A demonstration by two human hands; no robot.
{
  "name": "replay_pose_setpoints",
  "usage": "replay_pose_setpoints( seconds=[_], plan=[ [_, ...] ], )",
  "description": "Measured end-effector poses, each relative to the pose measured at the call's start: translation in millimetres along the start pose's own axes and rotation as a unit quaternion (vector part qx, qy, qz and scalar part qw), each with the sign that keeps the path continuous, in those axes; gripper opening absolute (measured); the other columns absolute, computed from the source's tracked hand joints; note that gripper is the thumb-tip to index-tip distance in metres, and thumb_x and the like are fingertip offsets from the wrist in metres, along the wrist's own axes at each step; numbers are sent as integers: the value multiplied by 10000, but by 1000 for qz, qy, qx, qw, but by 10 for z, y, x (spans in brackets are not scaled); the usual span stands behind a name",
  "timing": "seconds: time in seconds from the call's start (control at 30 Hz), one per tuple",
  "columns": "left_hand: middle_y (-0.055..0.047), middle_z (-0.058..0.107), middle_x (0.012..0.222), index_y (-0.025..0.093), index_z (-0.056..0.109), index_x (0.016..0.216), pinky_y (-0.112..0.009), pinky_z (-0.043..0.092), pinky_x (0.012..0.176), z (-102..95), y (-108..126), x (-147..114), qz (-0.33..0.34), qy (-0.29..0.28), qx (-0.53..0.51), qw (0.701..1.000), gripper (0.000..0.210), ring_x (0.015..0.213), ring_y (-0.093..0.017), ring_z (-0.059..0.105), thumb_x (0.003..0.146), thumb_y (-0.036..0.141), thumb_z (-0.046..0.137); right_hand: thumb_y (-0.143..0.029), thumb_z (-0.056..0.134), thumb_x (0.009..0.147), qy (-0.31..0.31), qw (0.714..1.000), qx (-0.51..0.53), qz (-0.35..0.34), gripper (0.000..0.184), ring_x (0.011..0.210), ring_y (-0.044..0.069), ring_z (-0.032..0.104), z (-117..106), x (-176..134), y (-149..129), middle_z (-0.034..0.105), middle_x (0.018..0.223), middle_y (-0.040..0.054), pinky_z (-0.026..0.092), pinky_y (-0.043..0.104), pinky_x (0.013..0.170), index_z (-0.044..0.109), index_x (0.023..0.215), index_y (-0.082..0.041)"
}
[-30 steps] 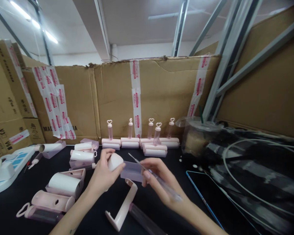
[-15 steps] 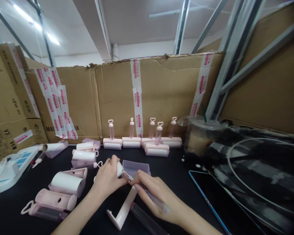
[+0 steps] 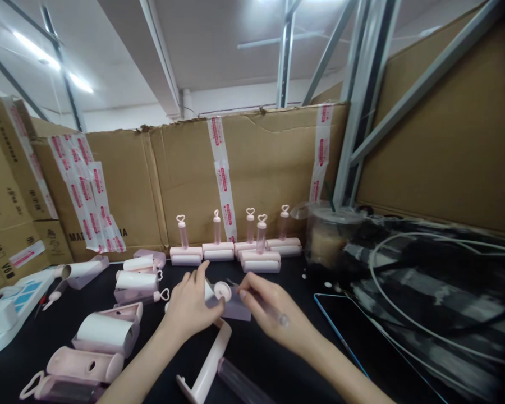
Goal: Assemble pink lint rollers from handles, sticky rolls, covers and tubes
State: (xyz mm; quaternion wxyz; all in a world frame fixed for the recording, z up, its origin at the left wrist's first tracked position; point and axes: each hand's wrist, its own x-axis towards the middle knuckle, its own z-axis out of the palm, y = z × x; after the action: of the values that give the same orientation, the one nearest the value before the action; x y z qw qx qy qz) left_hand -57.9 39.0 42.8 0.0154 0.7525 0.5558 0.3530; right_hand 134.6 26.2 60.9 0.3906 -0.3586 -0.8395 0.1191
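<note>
My left hand (image 3: 191, 306) is closed around a white lint roll (image 3: 209, 292), whose round pale-pink end cap (image 3: 223, 291) faces right. My right hand (image 3: 273, 314) grips a screwdriver (image 3: 283, 320) with a clear handle. Its thin, blurred metal tip points left toward the cap, apart from it. Behind and below the tip lies a translucent lilac cover (image 3: 239, 310), partly hidden by both hands. Nearer me, a pale-pink angled bracket (image 3: 212, 353) rests on the black table beside a clear tubular handle (image 3: 239, 381).
Several upright lint rollers (image 3: 261, 261) with heart-shaped loops line the cardboard wall (image 3: 185, 168). Roller parts (image 3: 107, 331) lie at left, near a white power strip (image 3: 21, 303). At right are a tablet (image 3: 362, 325), a drink cup (image 3: 328, 235) and a looped white cable (image 3: 372, 275).
The screwdriver tip has drawn back to the right from the roll's end. The roll has turned so its end cap now shows. The whole view has shifted slightly.
</note>
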Motion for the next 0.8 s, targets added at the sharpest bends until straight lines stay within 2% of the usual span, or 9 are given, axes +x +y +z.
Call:
replay_pose_setpoints(
  seconds=[0.1, 0.17, 0.2, 0.3, 0.33, 0.37, 0.4, 0.53, 0.8],
  plan=[
    [-114, 520, 1199, 197, 423, 1224, -385, 338, 947, 20, -57, 96, -4, 67, -146, 987, 545, 1129, -267, 465, 705, 266, 577, -279, 422, 876, 36, 997, 53, 42, 151, 566, 117, 507, -62, 25, 15, 524, 658, -14, 374, 219, 521, 476, 770, -186],
    [-95, 500, 1221, 212, 427, 1209, -352, 331, 966, 19, -134, 122, -44, 138, -282, 948, 538, 1146, -234, 458, 705, 269, 606, -316, 422, 876, 36, 989, 126, 65, 176, 490, 99, 482, -35, 20, -3, 490, 599, -35, 360, 207, 474, 484, 780, -181],
    [-88, 505, 1208, 223, 424, 1206, -342, 355, 944, 20, -179, 123, -80, 168, -357, 915, 555, 1123, -225, 479, 694, 281, 632, -332, 419, 878, 32, 983, 167, 75, 191, 460, 90, 468, -2, 12, -15, 470, 579, -45, 353, 202, 456, 485, 786, -179],
    [-55, 553, 1103, 249, 476, 1143, -312, 443, 812, 55, -302, 96, -203, 208, -556, 779, 538, 987, -195, 560, 651, 298, 687, -368, 415, 880, 18, 960, 258, 104, 221, 415, 71, 448, 133, -18, -40, 449, 572, -59, 341, 191, 432, 476, 798, -172],
    [-41, 572, 1053, 244, 515, 1090, -301, 456, 774, 79, -332, 84, -231, 205, -593, 744, 485, 941, -183, 575, 642, 301, 692, -372, 417, 879, 14, 957, 267, 111, 222, 413, 67, 446, 176, -26, -41, 458, 582, -58, 339, 189, 429, 474, 803, -171],
    [-29, 589, 997, 228, 556, 1018, -292, 464, 746, 107, -356, 72, -250, 199, -614, 722, 418, 899, -172, 585, 632, 305, 697, -371, 420, 879, 11, 958, 264, 114, 220, 416, 65, 447, 212, -33, -38, 473, 596, -54, 338, 187, 429, 474, 808, -170],
    [-18, 601, 935, 210, 584, 940, -284, 467, 726, 137, -372, 62, -262, 194, -623, 711, 356, 860, -163, 590, 619, 311, 702, -367, 423, 878, 7, 961, 252, 114, 214, 424, 66, 448, 239, -37, -32, 485, 606, -50, 339, 185, 430, 477, 812, -171],
    [17, 589, 749, 174, 588, 737, -265, 473, 671, 239, -388, 36, -286, 192, -624, 701, 244, 742, -140, 583, 589, 329, 705, -335, 430, 878, 4, 978, 184, 96, 179, 477, 80, 469, 263, -39, -7, 514, 623, -38, 352, 186, 451, 489, 816, -178],
    [13, 565, 732, 157, 596, 739, -258, 470, 628, 287, -418, 15, -312, 198, -633, 681, 203, 694, -123, 558, 610, 295, 672, -322, 408, 891, -11, 986, 137, 91, 180, 489, 90, 471, 245, -36, 12, 500, 600, -46, 339, 195, 471, 483, 797, -188]
  ],
)
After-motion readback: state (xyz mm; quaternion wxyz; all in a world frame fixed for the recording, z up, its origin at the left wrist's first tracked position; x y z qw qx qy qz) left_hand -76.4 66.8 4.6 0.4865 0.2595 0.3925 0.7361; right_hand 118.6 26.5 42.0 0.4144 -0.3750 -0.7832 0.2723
